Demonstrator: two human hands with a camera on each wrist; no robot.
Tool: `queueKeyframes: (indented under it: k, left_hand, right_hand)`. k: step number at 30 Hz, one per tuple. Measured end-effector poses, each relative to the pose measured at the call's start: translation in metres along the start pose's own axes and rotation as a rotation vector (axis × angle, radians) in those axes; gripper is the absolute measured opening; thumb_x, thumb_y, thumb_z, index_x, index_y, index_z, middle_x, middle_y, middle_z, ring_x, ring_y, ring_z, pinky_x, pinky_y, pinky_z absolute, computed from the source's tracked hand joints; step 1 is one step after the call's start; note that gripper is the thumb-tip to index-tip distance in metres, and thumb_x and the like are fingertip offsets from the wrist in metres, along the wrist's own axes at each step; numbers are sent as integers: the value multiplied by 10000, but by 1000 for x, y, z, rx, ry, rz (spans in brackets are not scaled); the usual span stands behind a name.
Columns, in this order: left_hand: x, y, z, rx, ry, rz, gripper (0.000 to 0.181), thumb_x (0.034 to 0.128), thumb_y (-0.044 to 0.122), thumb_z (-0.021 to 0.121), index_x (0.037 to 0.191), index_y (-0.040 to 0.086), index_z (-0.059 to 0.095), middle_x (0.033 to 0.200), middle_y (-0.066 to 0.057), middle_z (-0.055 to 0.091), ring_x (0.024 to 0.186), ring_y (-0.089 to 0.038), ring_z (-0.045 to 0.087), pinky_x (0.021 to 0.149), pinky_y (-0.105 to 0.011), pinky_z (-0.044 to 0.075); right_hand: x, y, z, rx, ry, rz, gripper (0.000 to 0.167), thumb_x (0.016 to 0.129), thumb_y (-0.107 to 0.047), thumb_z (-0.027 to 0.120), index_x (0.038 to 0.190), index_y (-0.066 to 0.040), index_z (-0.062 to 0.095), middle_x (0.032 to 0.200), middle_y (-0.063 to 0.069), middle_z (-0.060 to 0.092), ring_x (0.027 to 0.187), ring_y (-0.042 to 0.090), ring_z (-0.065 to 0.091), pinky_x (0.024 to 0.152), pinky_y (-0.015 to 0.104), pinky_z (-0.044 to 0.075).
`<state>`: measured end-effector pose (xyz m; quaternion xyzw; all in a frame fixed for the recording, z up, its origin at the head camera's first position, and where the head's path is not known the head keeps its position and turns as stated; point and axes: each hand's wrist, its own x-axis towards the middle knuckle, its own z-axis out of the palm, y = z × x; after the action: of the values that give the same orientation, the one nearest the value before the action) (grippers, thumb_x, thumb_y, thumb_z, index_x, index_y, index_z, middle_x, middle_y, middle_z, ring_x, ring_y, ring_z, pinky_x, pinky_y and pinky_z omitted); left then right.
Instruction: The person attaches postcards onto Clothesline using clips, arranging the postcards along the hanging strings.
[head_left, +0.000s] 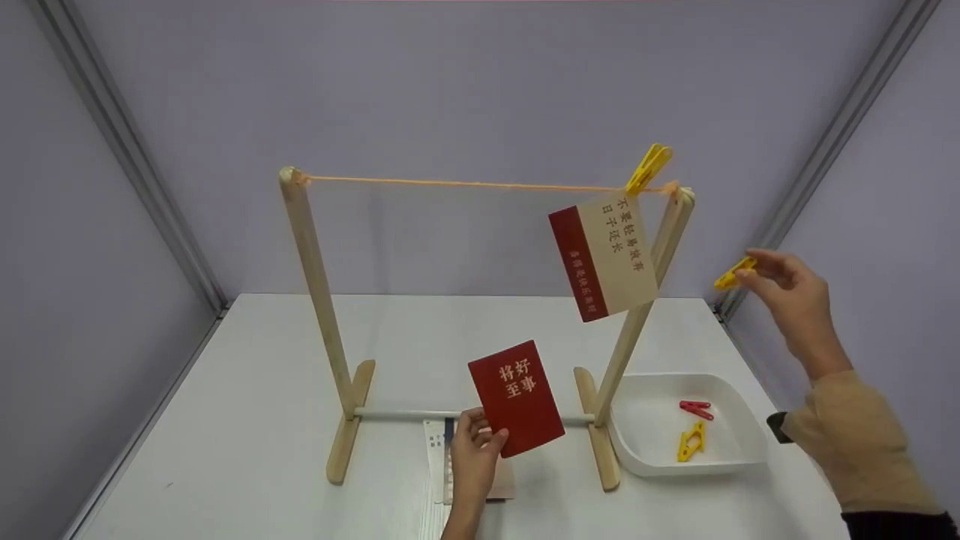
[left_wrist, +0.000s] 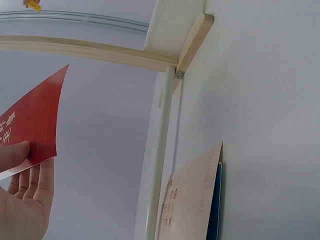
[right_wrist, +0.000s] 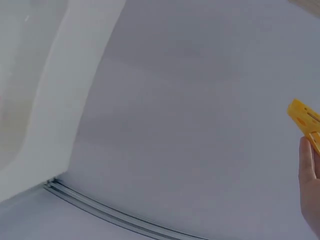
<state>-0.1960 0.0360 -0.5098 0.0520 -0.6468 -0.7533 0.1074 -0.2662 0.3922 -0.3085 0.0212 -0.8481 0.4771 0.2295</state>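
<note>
By the wooden rack (head_left: 320, 300): rectangular red card (head_left: 525, 416), pinched in my left hand (head_left: 474, 457); perforated yellow clothespin (head_left: 732, 275), pinched in my right hand (head_left: 799, 300); taut orange cord (head_left: 465, 183), head view only.

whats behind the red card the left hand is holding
In the head view, the pale rod shows on either side of the red card, so it passes behind, above the white table. The covered stretch, and anything else directly behind, cannot be seen there.

Tilted red crd (head_left: 519, 400), yel. clip (head_left: 732, 275), both held
</note>
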Motion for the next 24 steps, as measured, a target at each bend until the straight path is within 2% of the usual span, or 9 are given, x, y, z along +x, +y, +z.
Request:
queueKeyframes:
  k: [5,13,19,24]
  left_hand:
    - [2,1,3,-9,0,15,353,767,-61,673,1073,-44,500,926,-100,598,794,-236,590,701,-320,523]
    - [3,5,6,1,14,43,341,767,-45,677,1064,-31,512,924,-87,597,804,-219,586,705,-312,512]
    - [6,10,6,-32,-9,77,325,793,-43,652,1078,-37,495,954,-98,589,817,-225,595,719,-305,517]
    - [11,16,6,-56,-18,97,322,820,-38,634,1103,-34,480,978,-113,585,825,-235,596,702,-307,523]
  right_hand:
    - [19,-51,-3,-6,0,-80,383,862,-202,648,1216,-91,557,1087,-2,572,1017,91,511,833,114,417]
    - [43,-114,2,27,-13,-164,378,843,-153,668,1199,-75,571,1085,18,575,1012,109,527,850,142,424]
    - [57,-159,6,-26,19,-260,361,841,-125,667,1181,-50,570,1077,1,561,1012,113,531,877,184,426]
    - [64,-191,17,-98,44,-359,367,840,-111,666,1181,-26,561,1110,42,558,1017,118,540,881,202,430]
